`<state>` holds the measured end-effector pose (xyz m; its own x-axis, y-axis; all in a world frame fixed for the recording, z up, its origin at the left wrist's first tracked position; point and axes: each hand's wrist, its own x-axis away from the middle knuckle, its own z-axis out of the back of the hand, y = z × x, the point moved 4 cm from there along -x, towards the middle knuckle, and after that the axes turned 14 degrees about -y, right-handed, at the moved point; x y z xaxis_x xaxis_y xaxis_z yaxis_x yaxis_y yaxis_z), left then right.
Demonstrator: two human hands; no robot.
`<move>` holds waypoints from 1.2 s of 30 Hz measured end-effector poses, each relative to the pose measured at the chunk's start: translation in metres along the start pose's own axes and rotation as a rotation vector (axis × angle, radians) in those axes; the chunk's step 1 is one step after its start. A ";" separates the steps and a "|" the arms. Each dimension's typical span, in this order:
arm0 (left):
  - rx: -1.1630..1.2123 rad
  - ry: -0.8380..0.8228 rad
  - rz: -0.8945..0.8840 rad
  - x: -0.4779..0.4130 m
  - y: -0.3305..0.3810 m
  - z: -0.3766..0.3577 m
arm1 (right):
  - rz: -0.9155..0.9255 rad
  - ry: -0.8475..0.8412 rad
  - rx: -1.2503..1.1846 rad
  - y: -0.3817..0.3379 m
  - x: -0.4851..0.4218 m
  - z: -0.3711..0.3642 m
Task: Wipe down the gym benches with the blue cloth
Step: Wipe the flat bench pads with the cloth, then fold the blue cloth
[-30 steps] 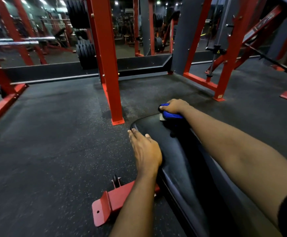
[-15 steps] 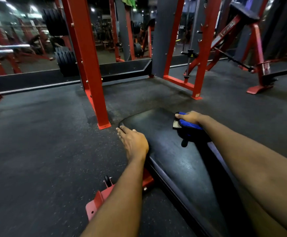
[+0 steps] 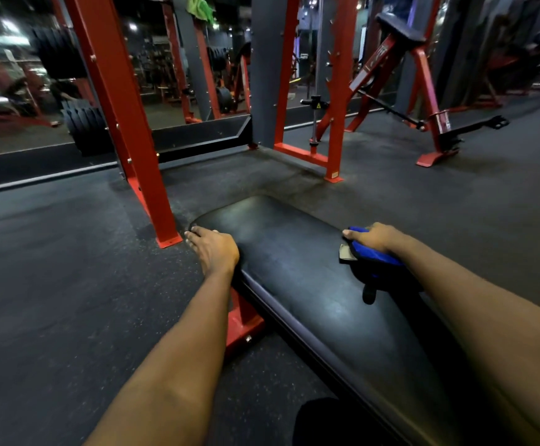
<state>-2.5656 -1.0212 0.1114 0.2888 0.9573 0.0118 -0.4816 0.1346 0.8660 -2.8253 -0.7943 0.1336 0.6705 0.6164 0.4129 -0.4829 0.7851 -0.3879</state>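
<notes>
The blue cloth (image 3: pixel 375 256) is gripped under the curled fingers of the right hand (image 3: pixel 375 238) and pressed on the gym bench (image 3: pixel 294 272) at its right edge, near the far end. The left hand (image 3: pixel 214 249) is laid flat on the left edge, nothing held. Wiping is judged under way, the nearer pad seemingly left

1. The left hand (image 3: pixel 214 249) rests on the bench's (image 3: pixel 294 278) left edge; the right hand (image 3: pixel 375 238) is on its right side, atop the cloth (image 3: pixel 373 256).
2. A rack post (image 3: pixel 124 123) stands just ahead-left of the left hand (on the floor).
3. A machine frame (image 3: pixel 333 130) stands well beyond both hands.
</notes>
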 end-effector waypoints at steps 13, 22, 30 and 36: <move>-0.177 0.077 -0.479 0.009 0.047 0.014 | 0.555 0.603 -0.228 -0.062 0.069 0.002; -0.002 -0.859 -0.270 0.042 0.187 0.017 | 0.571 0.360 -0.455 -0.133 0.085 0.046; -0.355 -0.766 -0.367 0.060 0.289 0.115 | 0.491 0.007 -0.767 -0.162 0.143 0.132; -0.407 -0.737 -0.337 0.106 0.396 0.206 | 0.478 -0.055 -0.718 -0.194 0.222 0.240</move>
<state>-2.5554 -0.9190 0.5590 0.8565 0.4630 0.2279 -0.4903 0.5923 0.6394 -2.7182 -0.7952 0.4985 0.4491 0.8874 0.1045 -0.2213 0.2238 -0.9492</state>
